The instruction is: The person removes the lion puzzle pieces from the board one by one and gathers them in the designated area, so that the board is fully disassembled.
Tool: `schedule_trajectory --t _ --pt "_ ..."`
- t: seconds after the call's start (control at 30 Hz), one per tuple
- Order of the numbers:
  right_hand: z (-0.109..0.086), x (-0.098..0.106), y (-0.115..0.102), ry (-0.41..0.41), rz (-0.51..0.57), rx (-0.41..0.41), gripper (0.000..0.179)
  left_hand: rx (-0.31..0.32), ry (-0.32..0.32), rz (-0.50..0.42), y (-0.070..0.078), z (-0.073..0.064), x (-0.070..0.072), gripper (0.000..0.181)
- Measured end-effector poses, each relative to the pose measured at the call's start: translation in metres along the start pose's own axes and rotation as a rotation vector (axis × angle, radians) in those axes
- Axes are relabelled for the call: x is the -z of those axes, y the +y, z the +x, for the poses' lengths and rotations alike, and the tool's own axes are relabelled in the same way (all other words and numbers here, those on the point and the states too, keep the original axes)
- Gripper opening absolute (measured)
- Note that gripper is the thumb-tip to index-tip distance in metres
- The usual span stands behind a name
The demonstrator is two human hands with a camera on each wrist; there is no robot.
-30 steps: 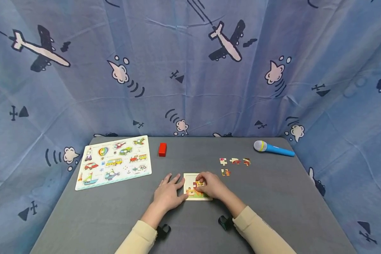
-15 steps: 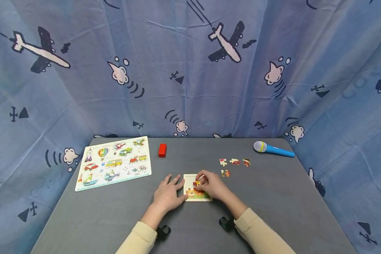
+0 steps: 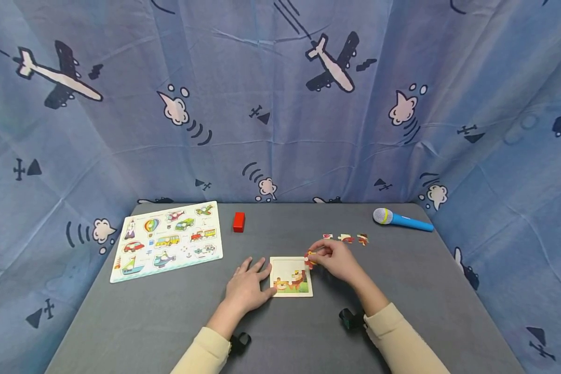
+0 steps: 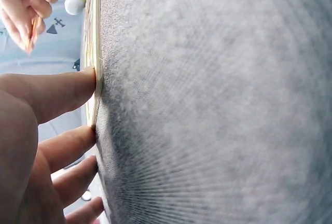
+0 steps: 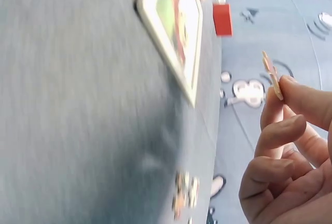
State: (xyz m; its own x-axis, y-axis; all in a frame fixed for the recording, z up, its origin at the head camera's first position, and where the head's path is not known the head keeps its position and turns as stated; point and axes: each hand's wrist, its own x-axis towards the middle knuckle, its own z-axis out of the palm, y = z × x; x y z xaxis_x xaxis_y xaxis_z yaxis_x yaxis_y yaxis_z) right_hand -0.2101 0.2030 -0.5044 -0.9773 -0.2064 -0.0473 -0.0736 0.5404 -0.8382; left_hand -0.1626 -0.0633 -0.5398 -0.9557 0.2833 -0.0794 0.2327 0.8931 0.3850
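My right hand (image 3: 338,258) pinches a puzzle piece (image 3: 310,260) between thumb and forefinger, raised by the upper right corner of a small square puzzle frame (image 3: 280,265). In the right wrist view the piece (image 5: 272,75) is seen edge-on at the fingertips, clear of the table. Joined pieces (image 3: 297,281) showing orange animals on green fill the lower part and right side of the frame; its upper left is bare and pale. My left hand (image 3: 249,286) lies spread flat on the table, its thumb and forefinger touching the frame's left edge.
Beyond my right hand lie loose puzzle pieces (image 3: 346,238), partly covered by it in the head view. A blue toy microphone (image 3: 404,218) is at the back right. A red block (image 3: 239,222) and a vehicle picture board (image 3: 170,240) lie at the back left of the grey table (image 3: 168,311).
The right hand has lifted from inside the frame and moved right and back, carrying the piece out of it. The left hand has stayed in place.
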Motion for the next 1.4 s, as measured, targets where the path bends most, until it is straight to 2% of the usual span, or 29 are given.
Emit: schedule_trajectory --t 0.33,0.6,0.97,1.4 --pt "0.004 0.046 0.032 0.081 -0.068 -0.058 0.024 -0.007 0.01 -0.004 0.001 0.0 0.0 0.067" --pt "0.007 0.066 0.057 0.111 -0.097 -0.092 0.026 -0.003 0.015 0.006 0.0 0.0 0.001 0.067" --pt "0.014 0.076 0.083 0.07 -0.15 -0.201 0.025 0.002 -0.007 -0.001 0.002 -0.001 0.002 0.068" --pt "0.017 0.073 0.087 0.111 -0.301 -0.223 0.027 0.003 0.001 -0.009 0.003 0.0 0.001 0.067"
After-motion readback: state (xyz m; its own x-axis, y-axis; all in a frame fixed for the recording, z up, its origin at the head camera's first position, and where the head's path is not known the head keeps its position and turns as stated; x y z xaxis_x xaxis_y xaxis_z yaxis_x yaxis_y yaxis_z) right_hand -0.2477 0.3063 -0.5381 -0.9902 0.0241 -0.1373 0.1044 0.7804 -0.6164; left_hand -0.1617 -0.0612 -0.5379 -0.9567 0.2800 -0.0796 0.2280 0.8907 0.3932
